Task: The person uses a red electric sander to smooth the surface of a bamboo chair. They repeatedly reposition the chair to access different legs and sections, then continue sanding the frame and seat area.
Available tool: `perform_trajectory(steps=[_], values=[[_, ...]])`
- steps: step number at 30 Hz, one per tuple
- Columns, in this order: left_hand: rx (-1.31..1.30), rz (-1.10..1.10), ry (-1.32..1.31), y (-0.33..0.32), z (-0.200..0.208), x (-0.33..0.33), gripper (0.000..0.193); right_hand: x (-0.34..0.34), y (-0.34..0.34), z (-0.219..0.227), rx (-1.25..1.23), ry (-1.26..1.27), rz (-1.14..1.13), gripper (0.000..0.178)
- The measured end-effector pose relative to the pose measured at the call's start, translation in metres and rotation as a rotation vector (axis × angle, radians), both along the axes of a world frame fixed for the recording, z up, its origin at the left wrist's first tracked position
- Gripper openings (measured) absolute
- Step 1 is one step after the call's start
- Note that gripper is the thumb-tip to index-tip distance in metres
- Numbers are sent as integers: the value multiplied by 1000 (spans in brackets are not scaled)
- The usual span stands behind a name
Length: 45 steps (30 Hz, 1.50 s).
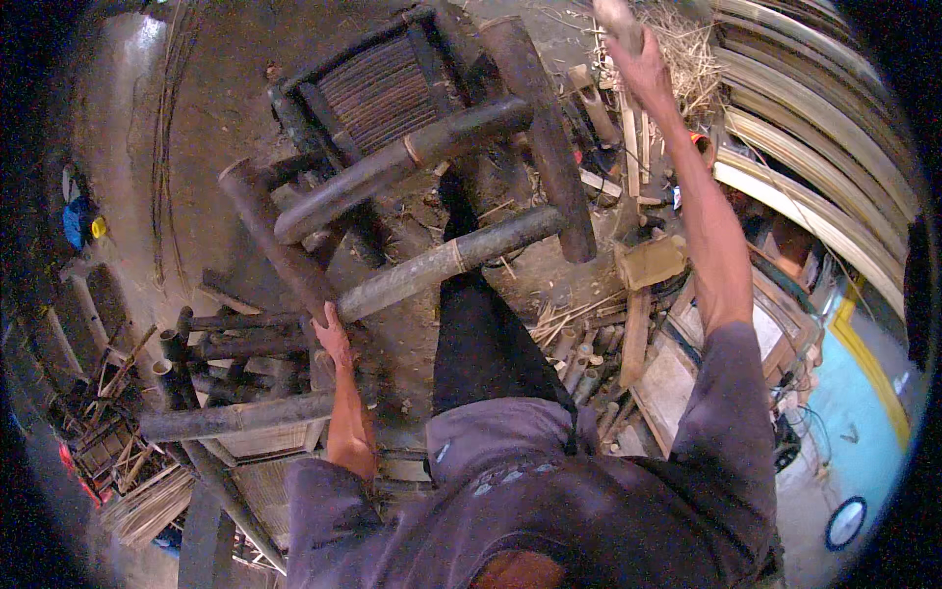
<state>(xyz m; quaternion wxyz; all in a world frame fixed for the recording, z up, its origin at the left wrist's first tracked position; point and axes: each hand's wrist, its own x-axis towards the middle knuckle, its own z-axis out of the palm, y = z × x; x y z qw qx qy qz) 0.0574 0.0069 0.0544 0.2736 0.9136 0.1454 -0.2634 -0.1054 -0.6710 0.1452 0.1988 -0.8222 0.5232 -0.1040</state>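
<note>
A frame of thick dark bamboo poles [453, 257] stands in front of me, two crosspieces joining a pole on either side. My left hand [334, 339] is closed round its near left corner, where a side pole meets the nearer crosspiece. Up at the far right, clear of the frame, my right hand [643, 74] grips a short, pale brown piece [616, 22] that looks like wood. The top edge of the picture cuts this piece off, and blur hides its exact kind. Just beyond the frame is a dark bamboo seat [378, 93] with a slatted surface.
More bamboo furniture [235, 417] stands at my left. To the right lie bamboo offcuts [584, 378], a wooden block [653, 262] and a heap of shavings [687, 49]. Long split strips [814, 108] are stacked at the far right. Thin rods [167, 128] lie on the floor.
</note>
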Motion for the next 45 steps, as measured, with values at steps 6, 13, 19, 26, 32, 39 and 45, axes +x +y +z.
perform_trajectory(steps=[6,13,19,26,32,39,45], values=[[17,36,-40,7,-1,-6,91,67,-8,-16,253,-165,-35,86],[6,40,77,9,-7,4,93,61,36,-34,200,-75,-23,81],[-2,57,187,14,-6,8,79,22,48,-28,170,19,58,67],[290,128,446,15,4,17,110,-91,140,-18,389,-207,-461,86],[552,-71,-278,-44,-26,-37,82,-276,263,-39,657,27,-839,80],[-317,-648,-201,-379,30,-150,66,-370,292,-60,862,382,-962,88],[12,-376,-237,-490,-11,-194,86,-434,267,-173,967,424,-783,89]])
